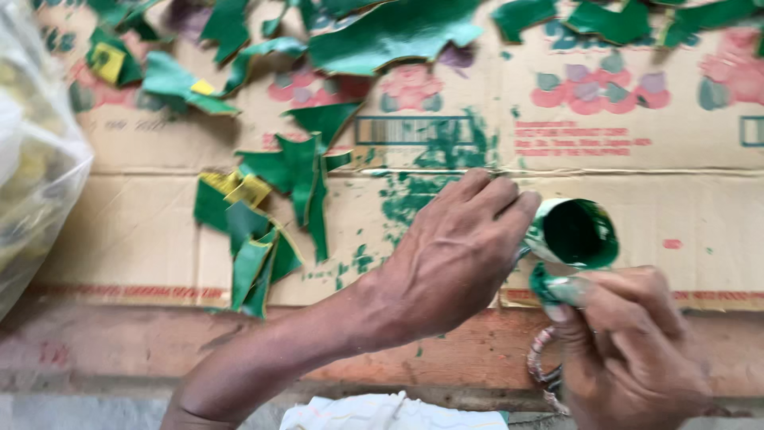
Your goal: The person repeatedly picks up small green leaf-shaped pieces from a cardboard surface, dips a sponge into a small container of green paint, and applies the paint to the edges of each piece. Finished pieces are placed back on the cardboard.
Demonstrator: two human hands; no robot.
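My left hand (454, 255) reaches across from the lower left, its fingers curled against the side of a small round container (573, 235) coated inside with green paint. My right hand (629, 350) comes up from the lower right and grips the same container from below, its thumb and fingertips smeared green. The container is tilted so that its open mouth faces me. Both hands hover over a flattened cardboard sheet (684, 199) stained with green paint.
Several green-painted cut pieces (270, 215), some with yellow patches, lie scattered over the cardboard's left and top. A clear plastic bag (32, 159) sits at the left edge. White cloth (382, 414) lies at the bottom centre. A reddish wooden edge (119, 342) runs below the cardboard.
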